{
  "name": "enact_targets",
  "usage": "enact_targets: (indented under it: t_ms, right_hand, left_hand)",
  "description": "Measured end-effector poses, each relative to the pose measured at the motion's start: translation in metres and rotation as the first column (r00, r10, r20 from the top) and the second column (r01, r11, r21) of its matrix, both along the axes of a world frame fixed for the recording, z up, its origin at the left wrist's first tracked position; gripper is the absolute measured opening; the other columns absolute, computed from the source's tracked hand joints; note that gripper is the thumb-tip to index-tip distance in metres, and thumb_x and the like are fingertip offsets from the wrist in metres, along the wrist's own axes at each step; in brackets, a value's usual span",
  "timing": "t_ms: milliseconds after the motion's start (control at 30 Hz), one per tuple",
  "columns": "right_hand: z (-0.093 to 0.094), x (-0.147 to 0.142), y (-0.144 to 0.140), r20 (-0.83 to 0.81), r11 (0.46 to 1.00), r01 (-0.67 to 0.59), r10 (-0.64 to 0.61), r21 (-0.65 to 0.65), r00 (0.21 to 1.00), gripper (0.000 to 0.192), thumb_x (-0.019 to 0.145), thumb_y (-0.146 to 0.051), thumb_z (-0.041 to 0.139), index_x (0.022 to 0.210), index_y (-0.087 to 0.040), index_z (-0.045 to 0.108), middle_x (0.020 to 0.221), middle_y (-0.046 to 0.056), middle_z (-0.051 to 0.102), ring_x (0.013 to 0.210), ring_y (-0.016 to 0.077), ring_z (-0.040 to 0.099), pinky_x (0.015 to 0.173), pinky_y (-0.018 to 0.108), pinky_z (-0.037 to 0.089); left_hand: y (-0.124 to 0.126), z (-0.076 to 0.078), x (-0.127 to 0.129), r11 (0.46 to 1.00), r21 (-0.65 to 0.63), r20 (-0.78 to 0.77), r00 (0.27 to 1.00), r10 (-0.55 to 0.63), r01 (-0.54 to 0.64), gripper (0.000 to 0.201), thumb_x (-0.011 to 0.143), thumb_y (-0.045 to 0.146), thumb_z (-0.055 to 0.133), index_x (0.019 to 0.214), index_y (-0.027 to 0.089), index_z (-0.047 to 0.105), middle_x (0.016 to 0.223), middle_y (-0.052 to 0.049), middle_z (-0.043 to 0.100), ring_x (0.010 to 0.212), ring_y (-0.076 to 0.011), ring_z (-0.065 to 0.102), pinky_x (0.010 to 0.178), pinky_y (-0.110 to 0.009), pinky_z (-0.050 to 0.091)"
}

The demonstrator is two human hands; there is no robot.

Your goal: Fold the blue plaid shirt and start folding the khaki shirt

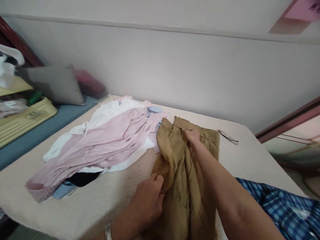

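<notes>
Gripping tan trousers (pixel 185 173) on bed (pixel 250 156): left hand (pixel 150 196) pinched near edge, right hand (pixel 192 136) pressed flat at far waistband; long axis ran away from body. Beyond: pink shirt (pixel 100 146), eyeglasses (pixel 228 137).

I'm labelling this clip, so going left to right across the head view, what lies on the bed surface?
Yellow case → grey pillow → pink striped shirt → left hand gripping the tan trousers → right hand on their waistband → eyeglasses → blue plaid cloth.
</notes>
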State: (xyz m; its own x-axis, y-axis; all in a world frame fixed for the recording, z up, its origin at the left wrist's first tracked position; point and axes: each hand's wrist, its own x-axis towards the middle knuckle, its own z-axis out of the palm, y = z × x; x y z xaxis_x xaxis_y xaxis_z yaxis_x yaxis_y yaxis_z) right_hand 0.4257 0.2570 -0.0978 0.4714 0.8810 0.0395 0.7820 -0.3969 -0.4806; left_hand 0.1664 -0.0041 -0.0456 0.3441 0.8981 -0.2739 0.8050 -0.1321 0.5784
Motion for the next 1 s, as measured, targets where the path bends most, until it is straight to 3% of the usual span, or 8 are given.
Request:
enact_targets:
  t_ms: [133,300,467,600,700,833,933,1000]
  right_hand:
    - [0.007,-0.014,0.018,0.216,0.995,-0.101,0.096,0.012,0.972,0.062,0.081,-0.042,0.07,0.131,-0.008,0.058,0.123,0.024,0.065,0.11,0.0353,0.065,0.089,0.042,0.052]
    - [0.012,-0.012,0.044,0.256,0.985,-0.163,0.173,-0.063,0.951,0.029,0.092,-0.022,0.051,0.115,-0.013,0.066,0.114,0.02,0.068,0.107,0.0301,0.066,0.089,0.037,0.049]
    - [0.018,0.004,0.047,0.28,0.999,-0.03,0.033,-0.013,0.959,0.041,0.096,-0.028,0.049,0.128,-0.005,0.056,0.122,0.029,0.061,0.117,0.0357,0.059,0.094,0.044,0.046]
    - [0.029,-0.031,0.041,0.36,0.969,-0.209,0.149,0.133,0.921,0.042,0.097,-0.036,0.049,0.129,-0.009,0.056,0.129,0.026,0.059,0.122,0.0349,0.054,0.099,0.044,0.042]
    - [0.031,-0.078,0.04,0.15,0.941,-0.339,0.335,-0.001,0.93,0.043,0.092,-0.049,0.057,0.115,-0.013,0.065,0.116,0.021,0.067,0.11,0.0341,0.061,0.092,0.041,0.046]
    - [0.029,-0.116,0.041,-0.12,0.9,-0.432,0.424,-0.052,0.898,0.021,0.079,-0.029,0.071,0.095,-0.017,0.071,0.103,0.014,0.072,0.106,0.0309,0.064,0.09,0.036,0.048]
    - [0.037,-0.102,0.032,-0.193,0.894,-0.444,0.448,0.065,0.873,0.019,0.084,-0.025,0.06,0.098,-0.018,0.071,0.1,0.009,0.073,0.102,0.0262,0.066,0.085,0.032,0.05]
    - [0.045,-0.072,0.017,-0.254,0.877,-0.436,0.477,0.202,0.841,0.032,0.091,-0.029,0.047,0.116,-0.019,0.066,0.11,0.008,0.072,0.107,0.0238,0.066,0.085,0.031,0.052]
  left_hand:
    - [-0.006,0.0,0.003,0.991,-0.023,0.02,0.991,-0.134,0.135,0.019,0.08,0.022,0.059,0.098,0.023,0.054,0.113,-0.006,0.062,0.095,-0.023,0.06,0.077,-0.036,0.043]
    - [-0.006,0.001,0.004,0.976,-0.081,0.016,0.98,-0.2,0.2,0.016,0.08,0.023,0.059,0.095,0.023,0.055,0.115,-0.005,0.06,0.094,-0.0217,0.061,0.076,-0.035,0.046]
    - [-0.005,0.001,0.006,0.97,-0.112,0.003,0.976,-0.218,0.217,0.021,0.08,0.023,0.059,0.101,0.022,0.058,0.117,-0.007,0.06,0.098,-0.0244,0.062,0.08,-0.038,0.05]
    - [-0.004,0.001,0.012,0.959,-0.161,-0.044,0.969,-0.243,0.233,0.027,0.08,0.021,0.058,0.107,0.02,0.06,0.119,-0.011,0.06,0.102,-0.0277,0.062,0.083,-0.041,0.052]
    - [-0.005,0.0,0.014,0.965,-0.142,-0.057,0.971,-0.23,0.22,0.027,0.081,0.022,0.057,0.107,0.019,0.06,0.12,-0.012,0.06,0.103,-0.0292,0.062,0.084,-0.043,0.052]
    - [-0.006,-0.006,0.016,0.973,-0.115,-0.077,0.974,-0.212,0.202,0.03,0.082,0.021,0.056,0.112,0.019,0.057,0.122,-0.012,0.058,0.101,-0.0292,0.062,0.081,-0.042,0.053]
    - [-0.005,-0.008,0.019,0.978,-0.122,-0.146,0.971,-0.188,0.171,0.04,0.081,0.011,0.055,0.12,0.019,0.052,0.128,-0.014,0.055,0.1,-0.0287,0.064,0.08,-0.042,0.054]
    - [-0.006,-0.007,0.021,0.982,-0.125,-0.169,0.972,-0.162,0.142,0.048,0.078,0.006,0.056,0.123,0.018,0.05,0.134,-0.016,0.051,0.105,-0.0293,0.063,0.083,-0.042,0.054]
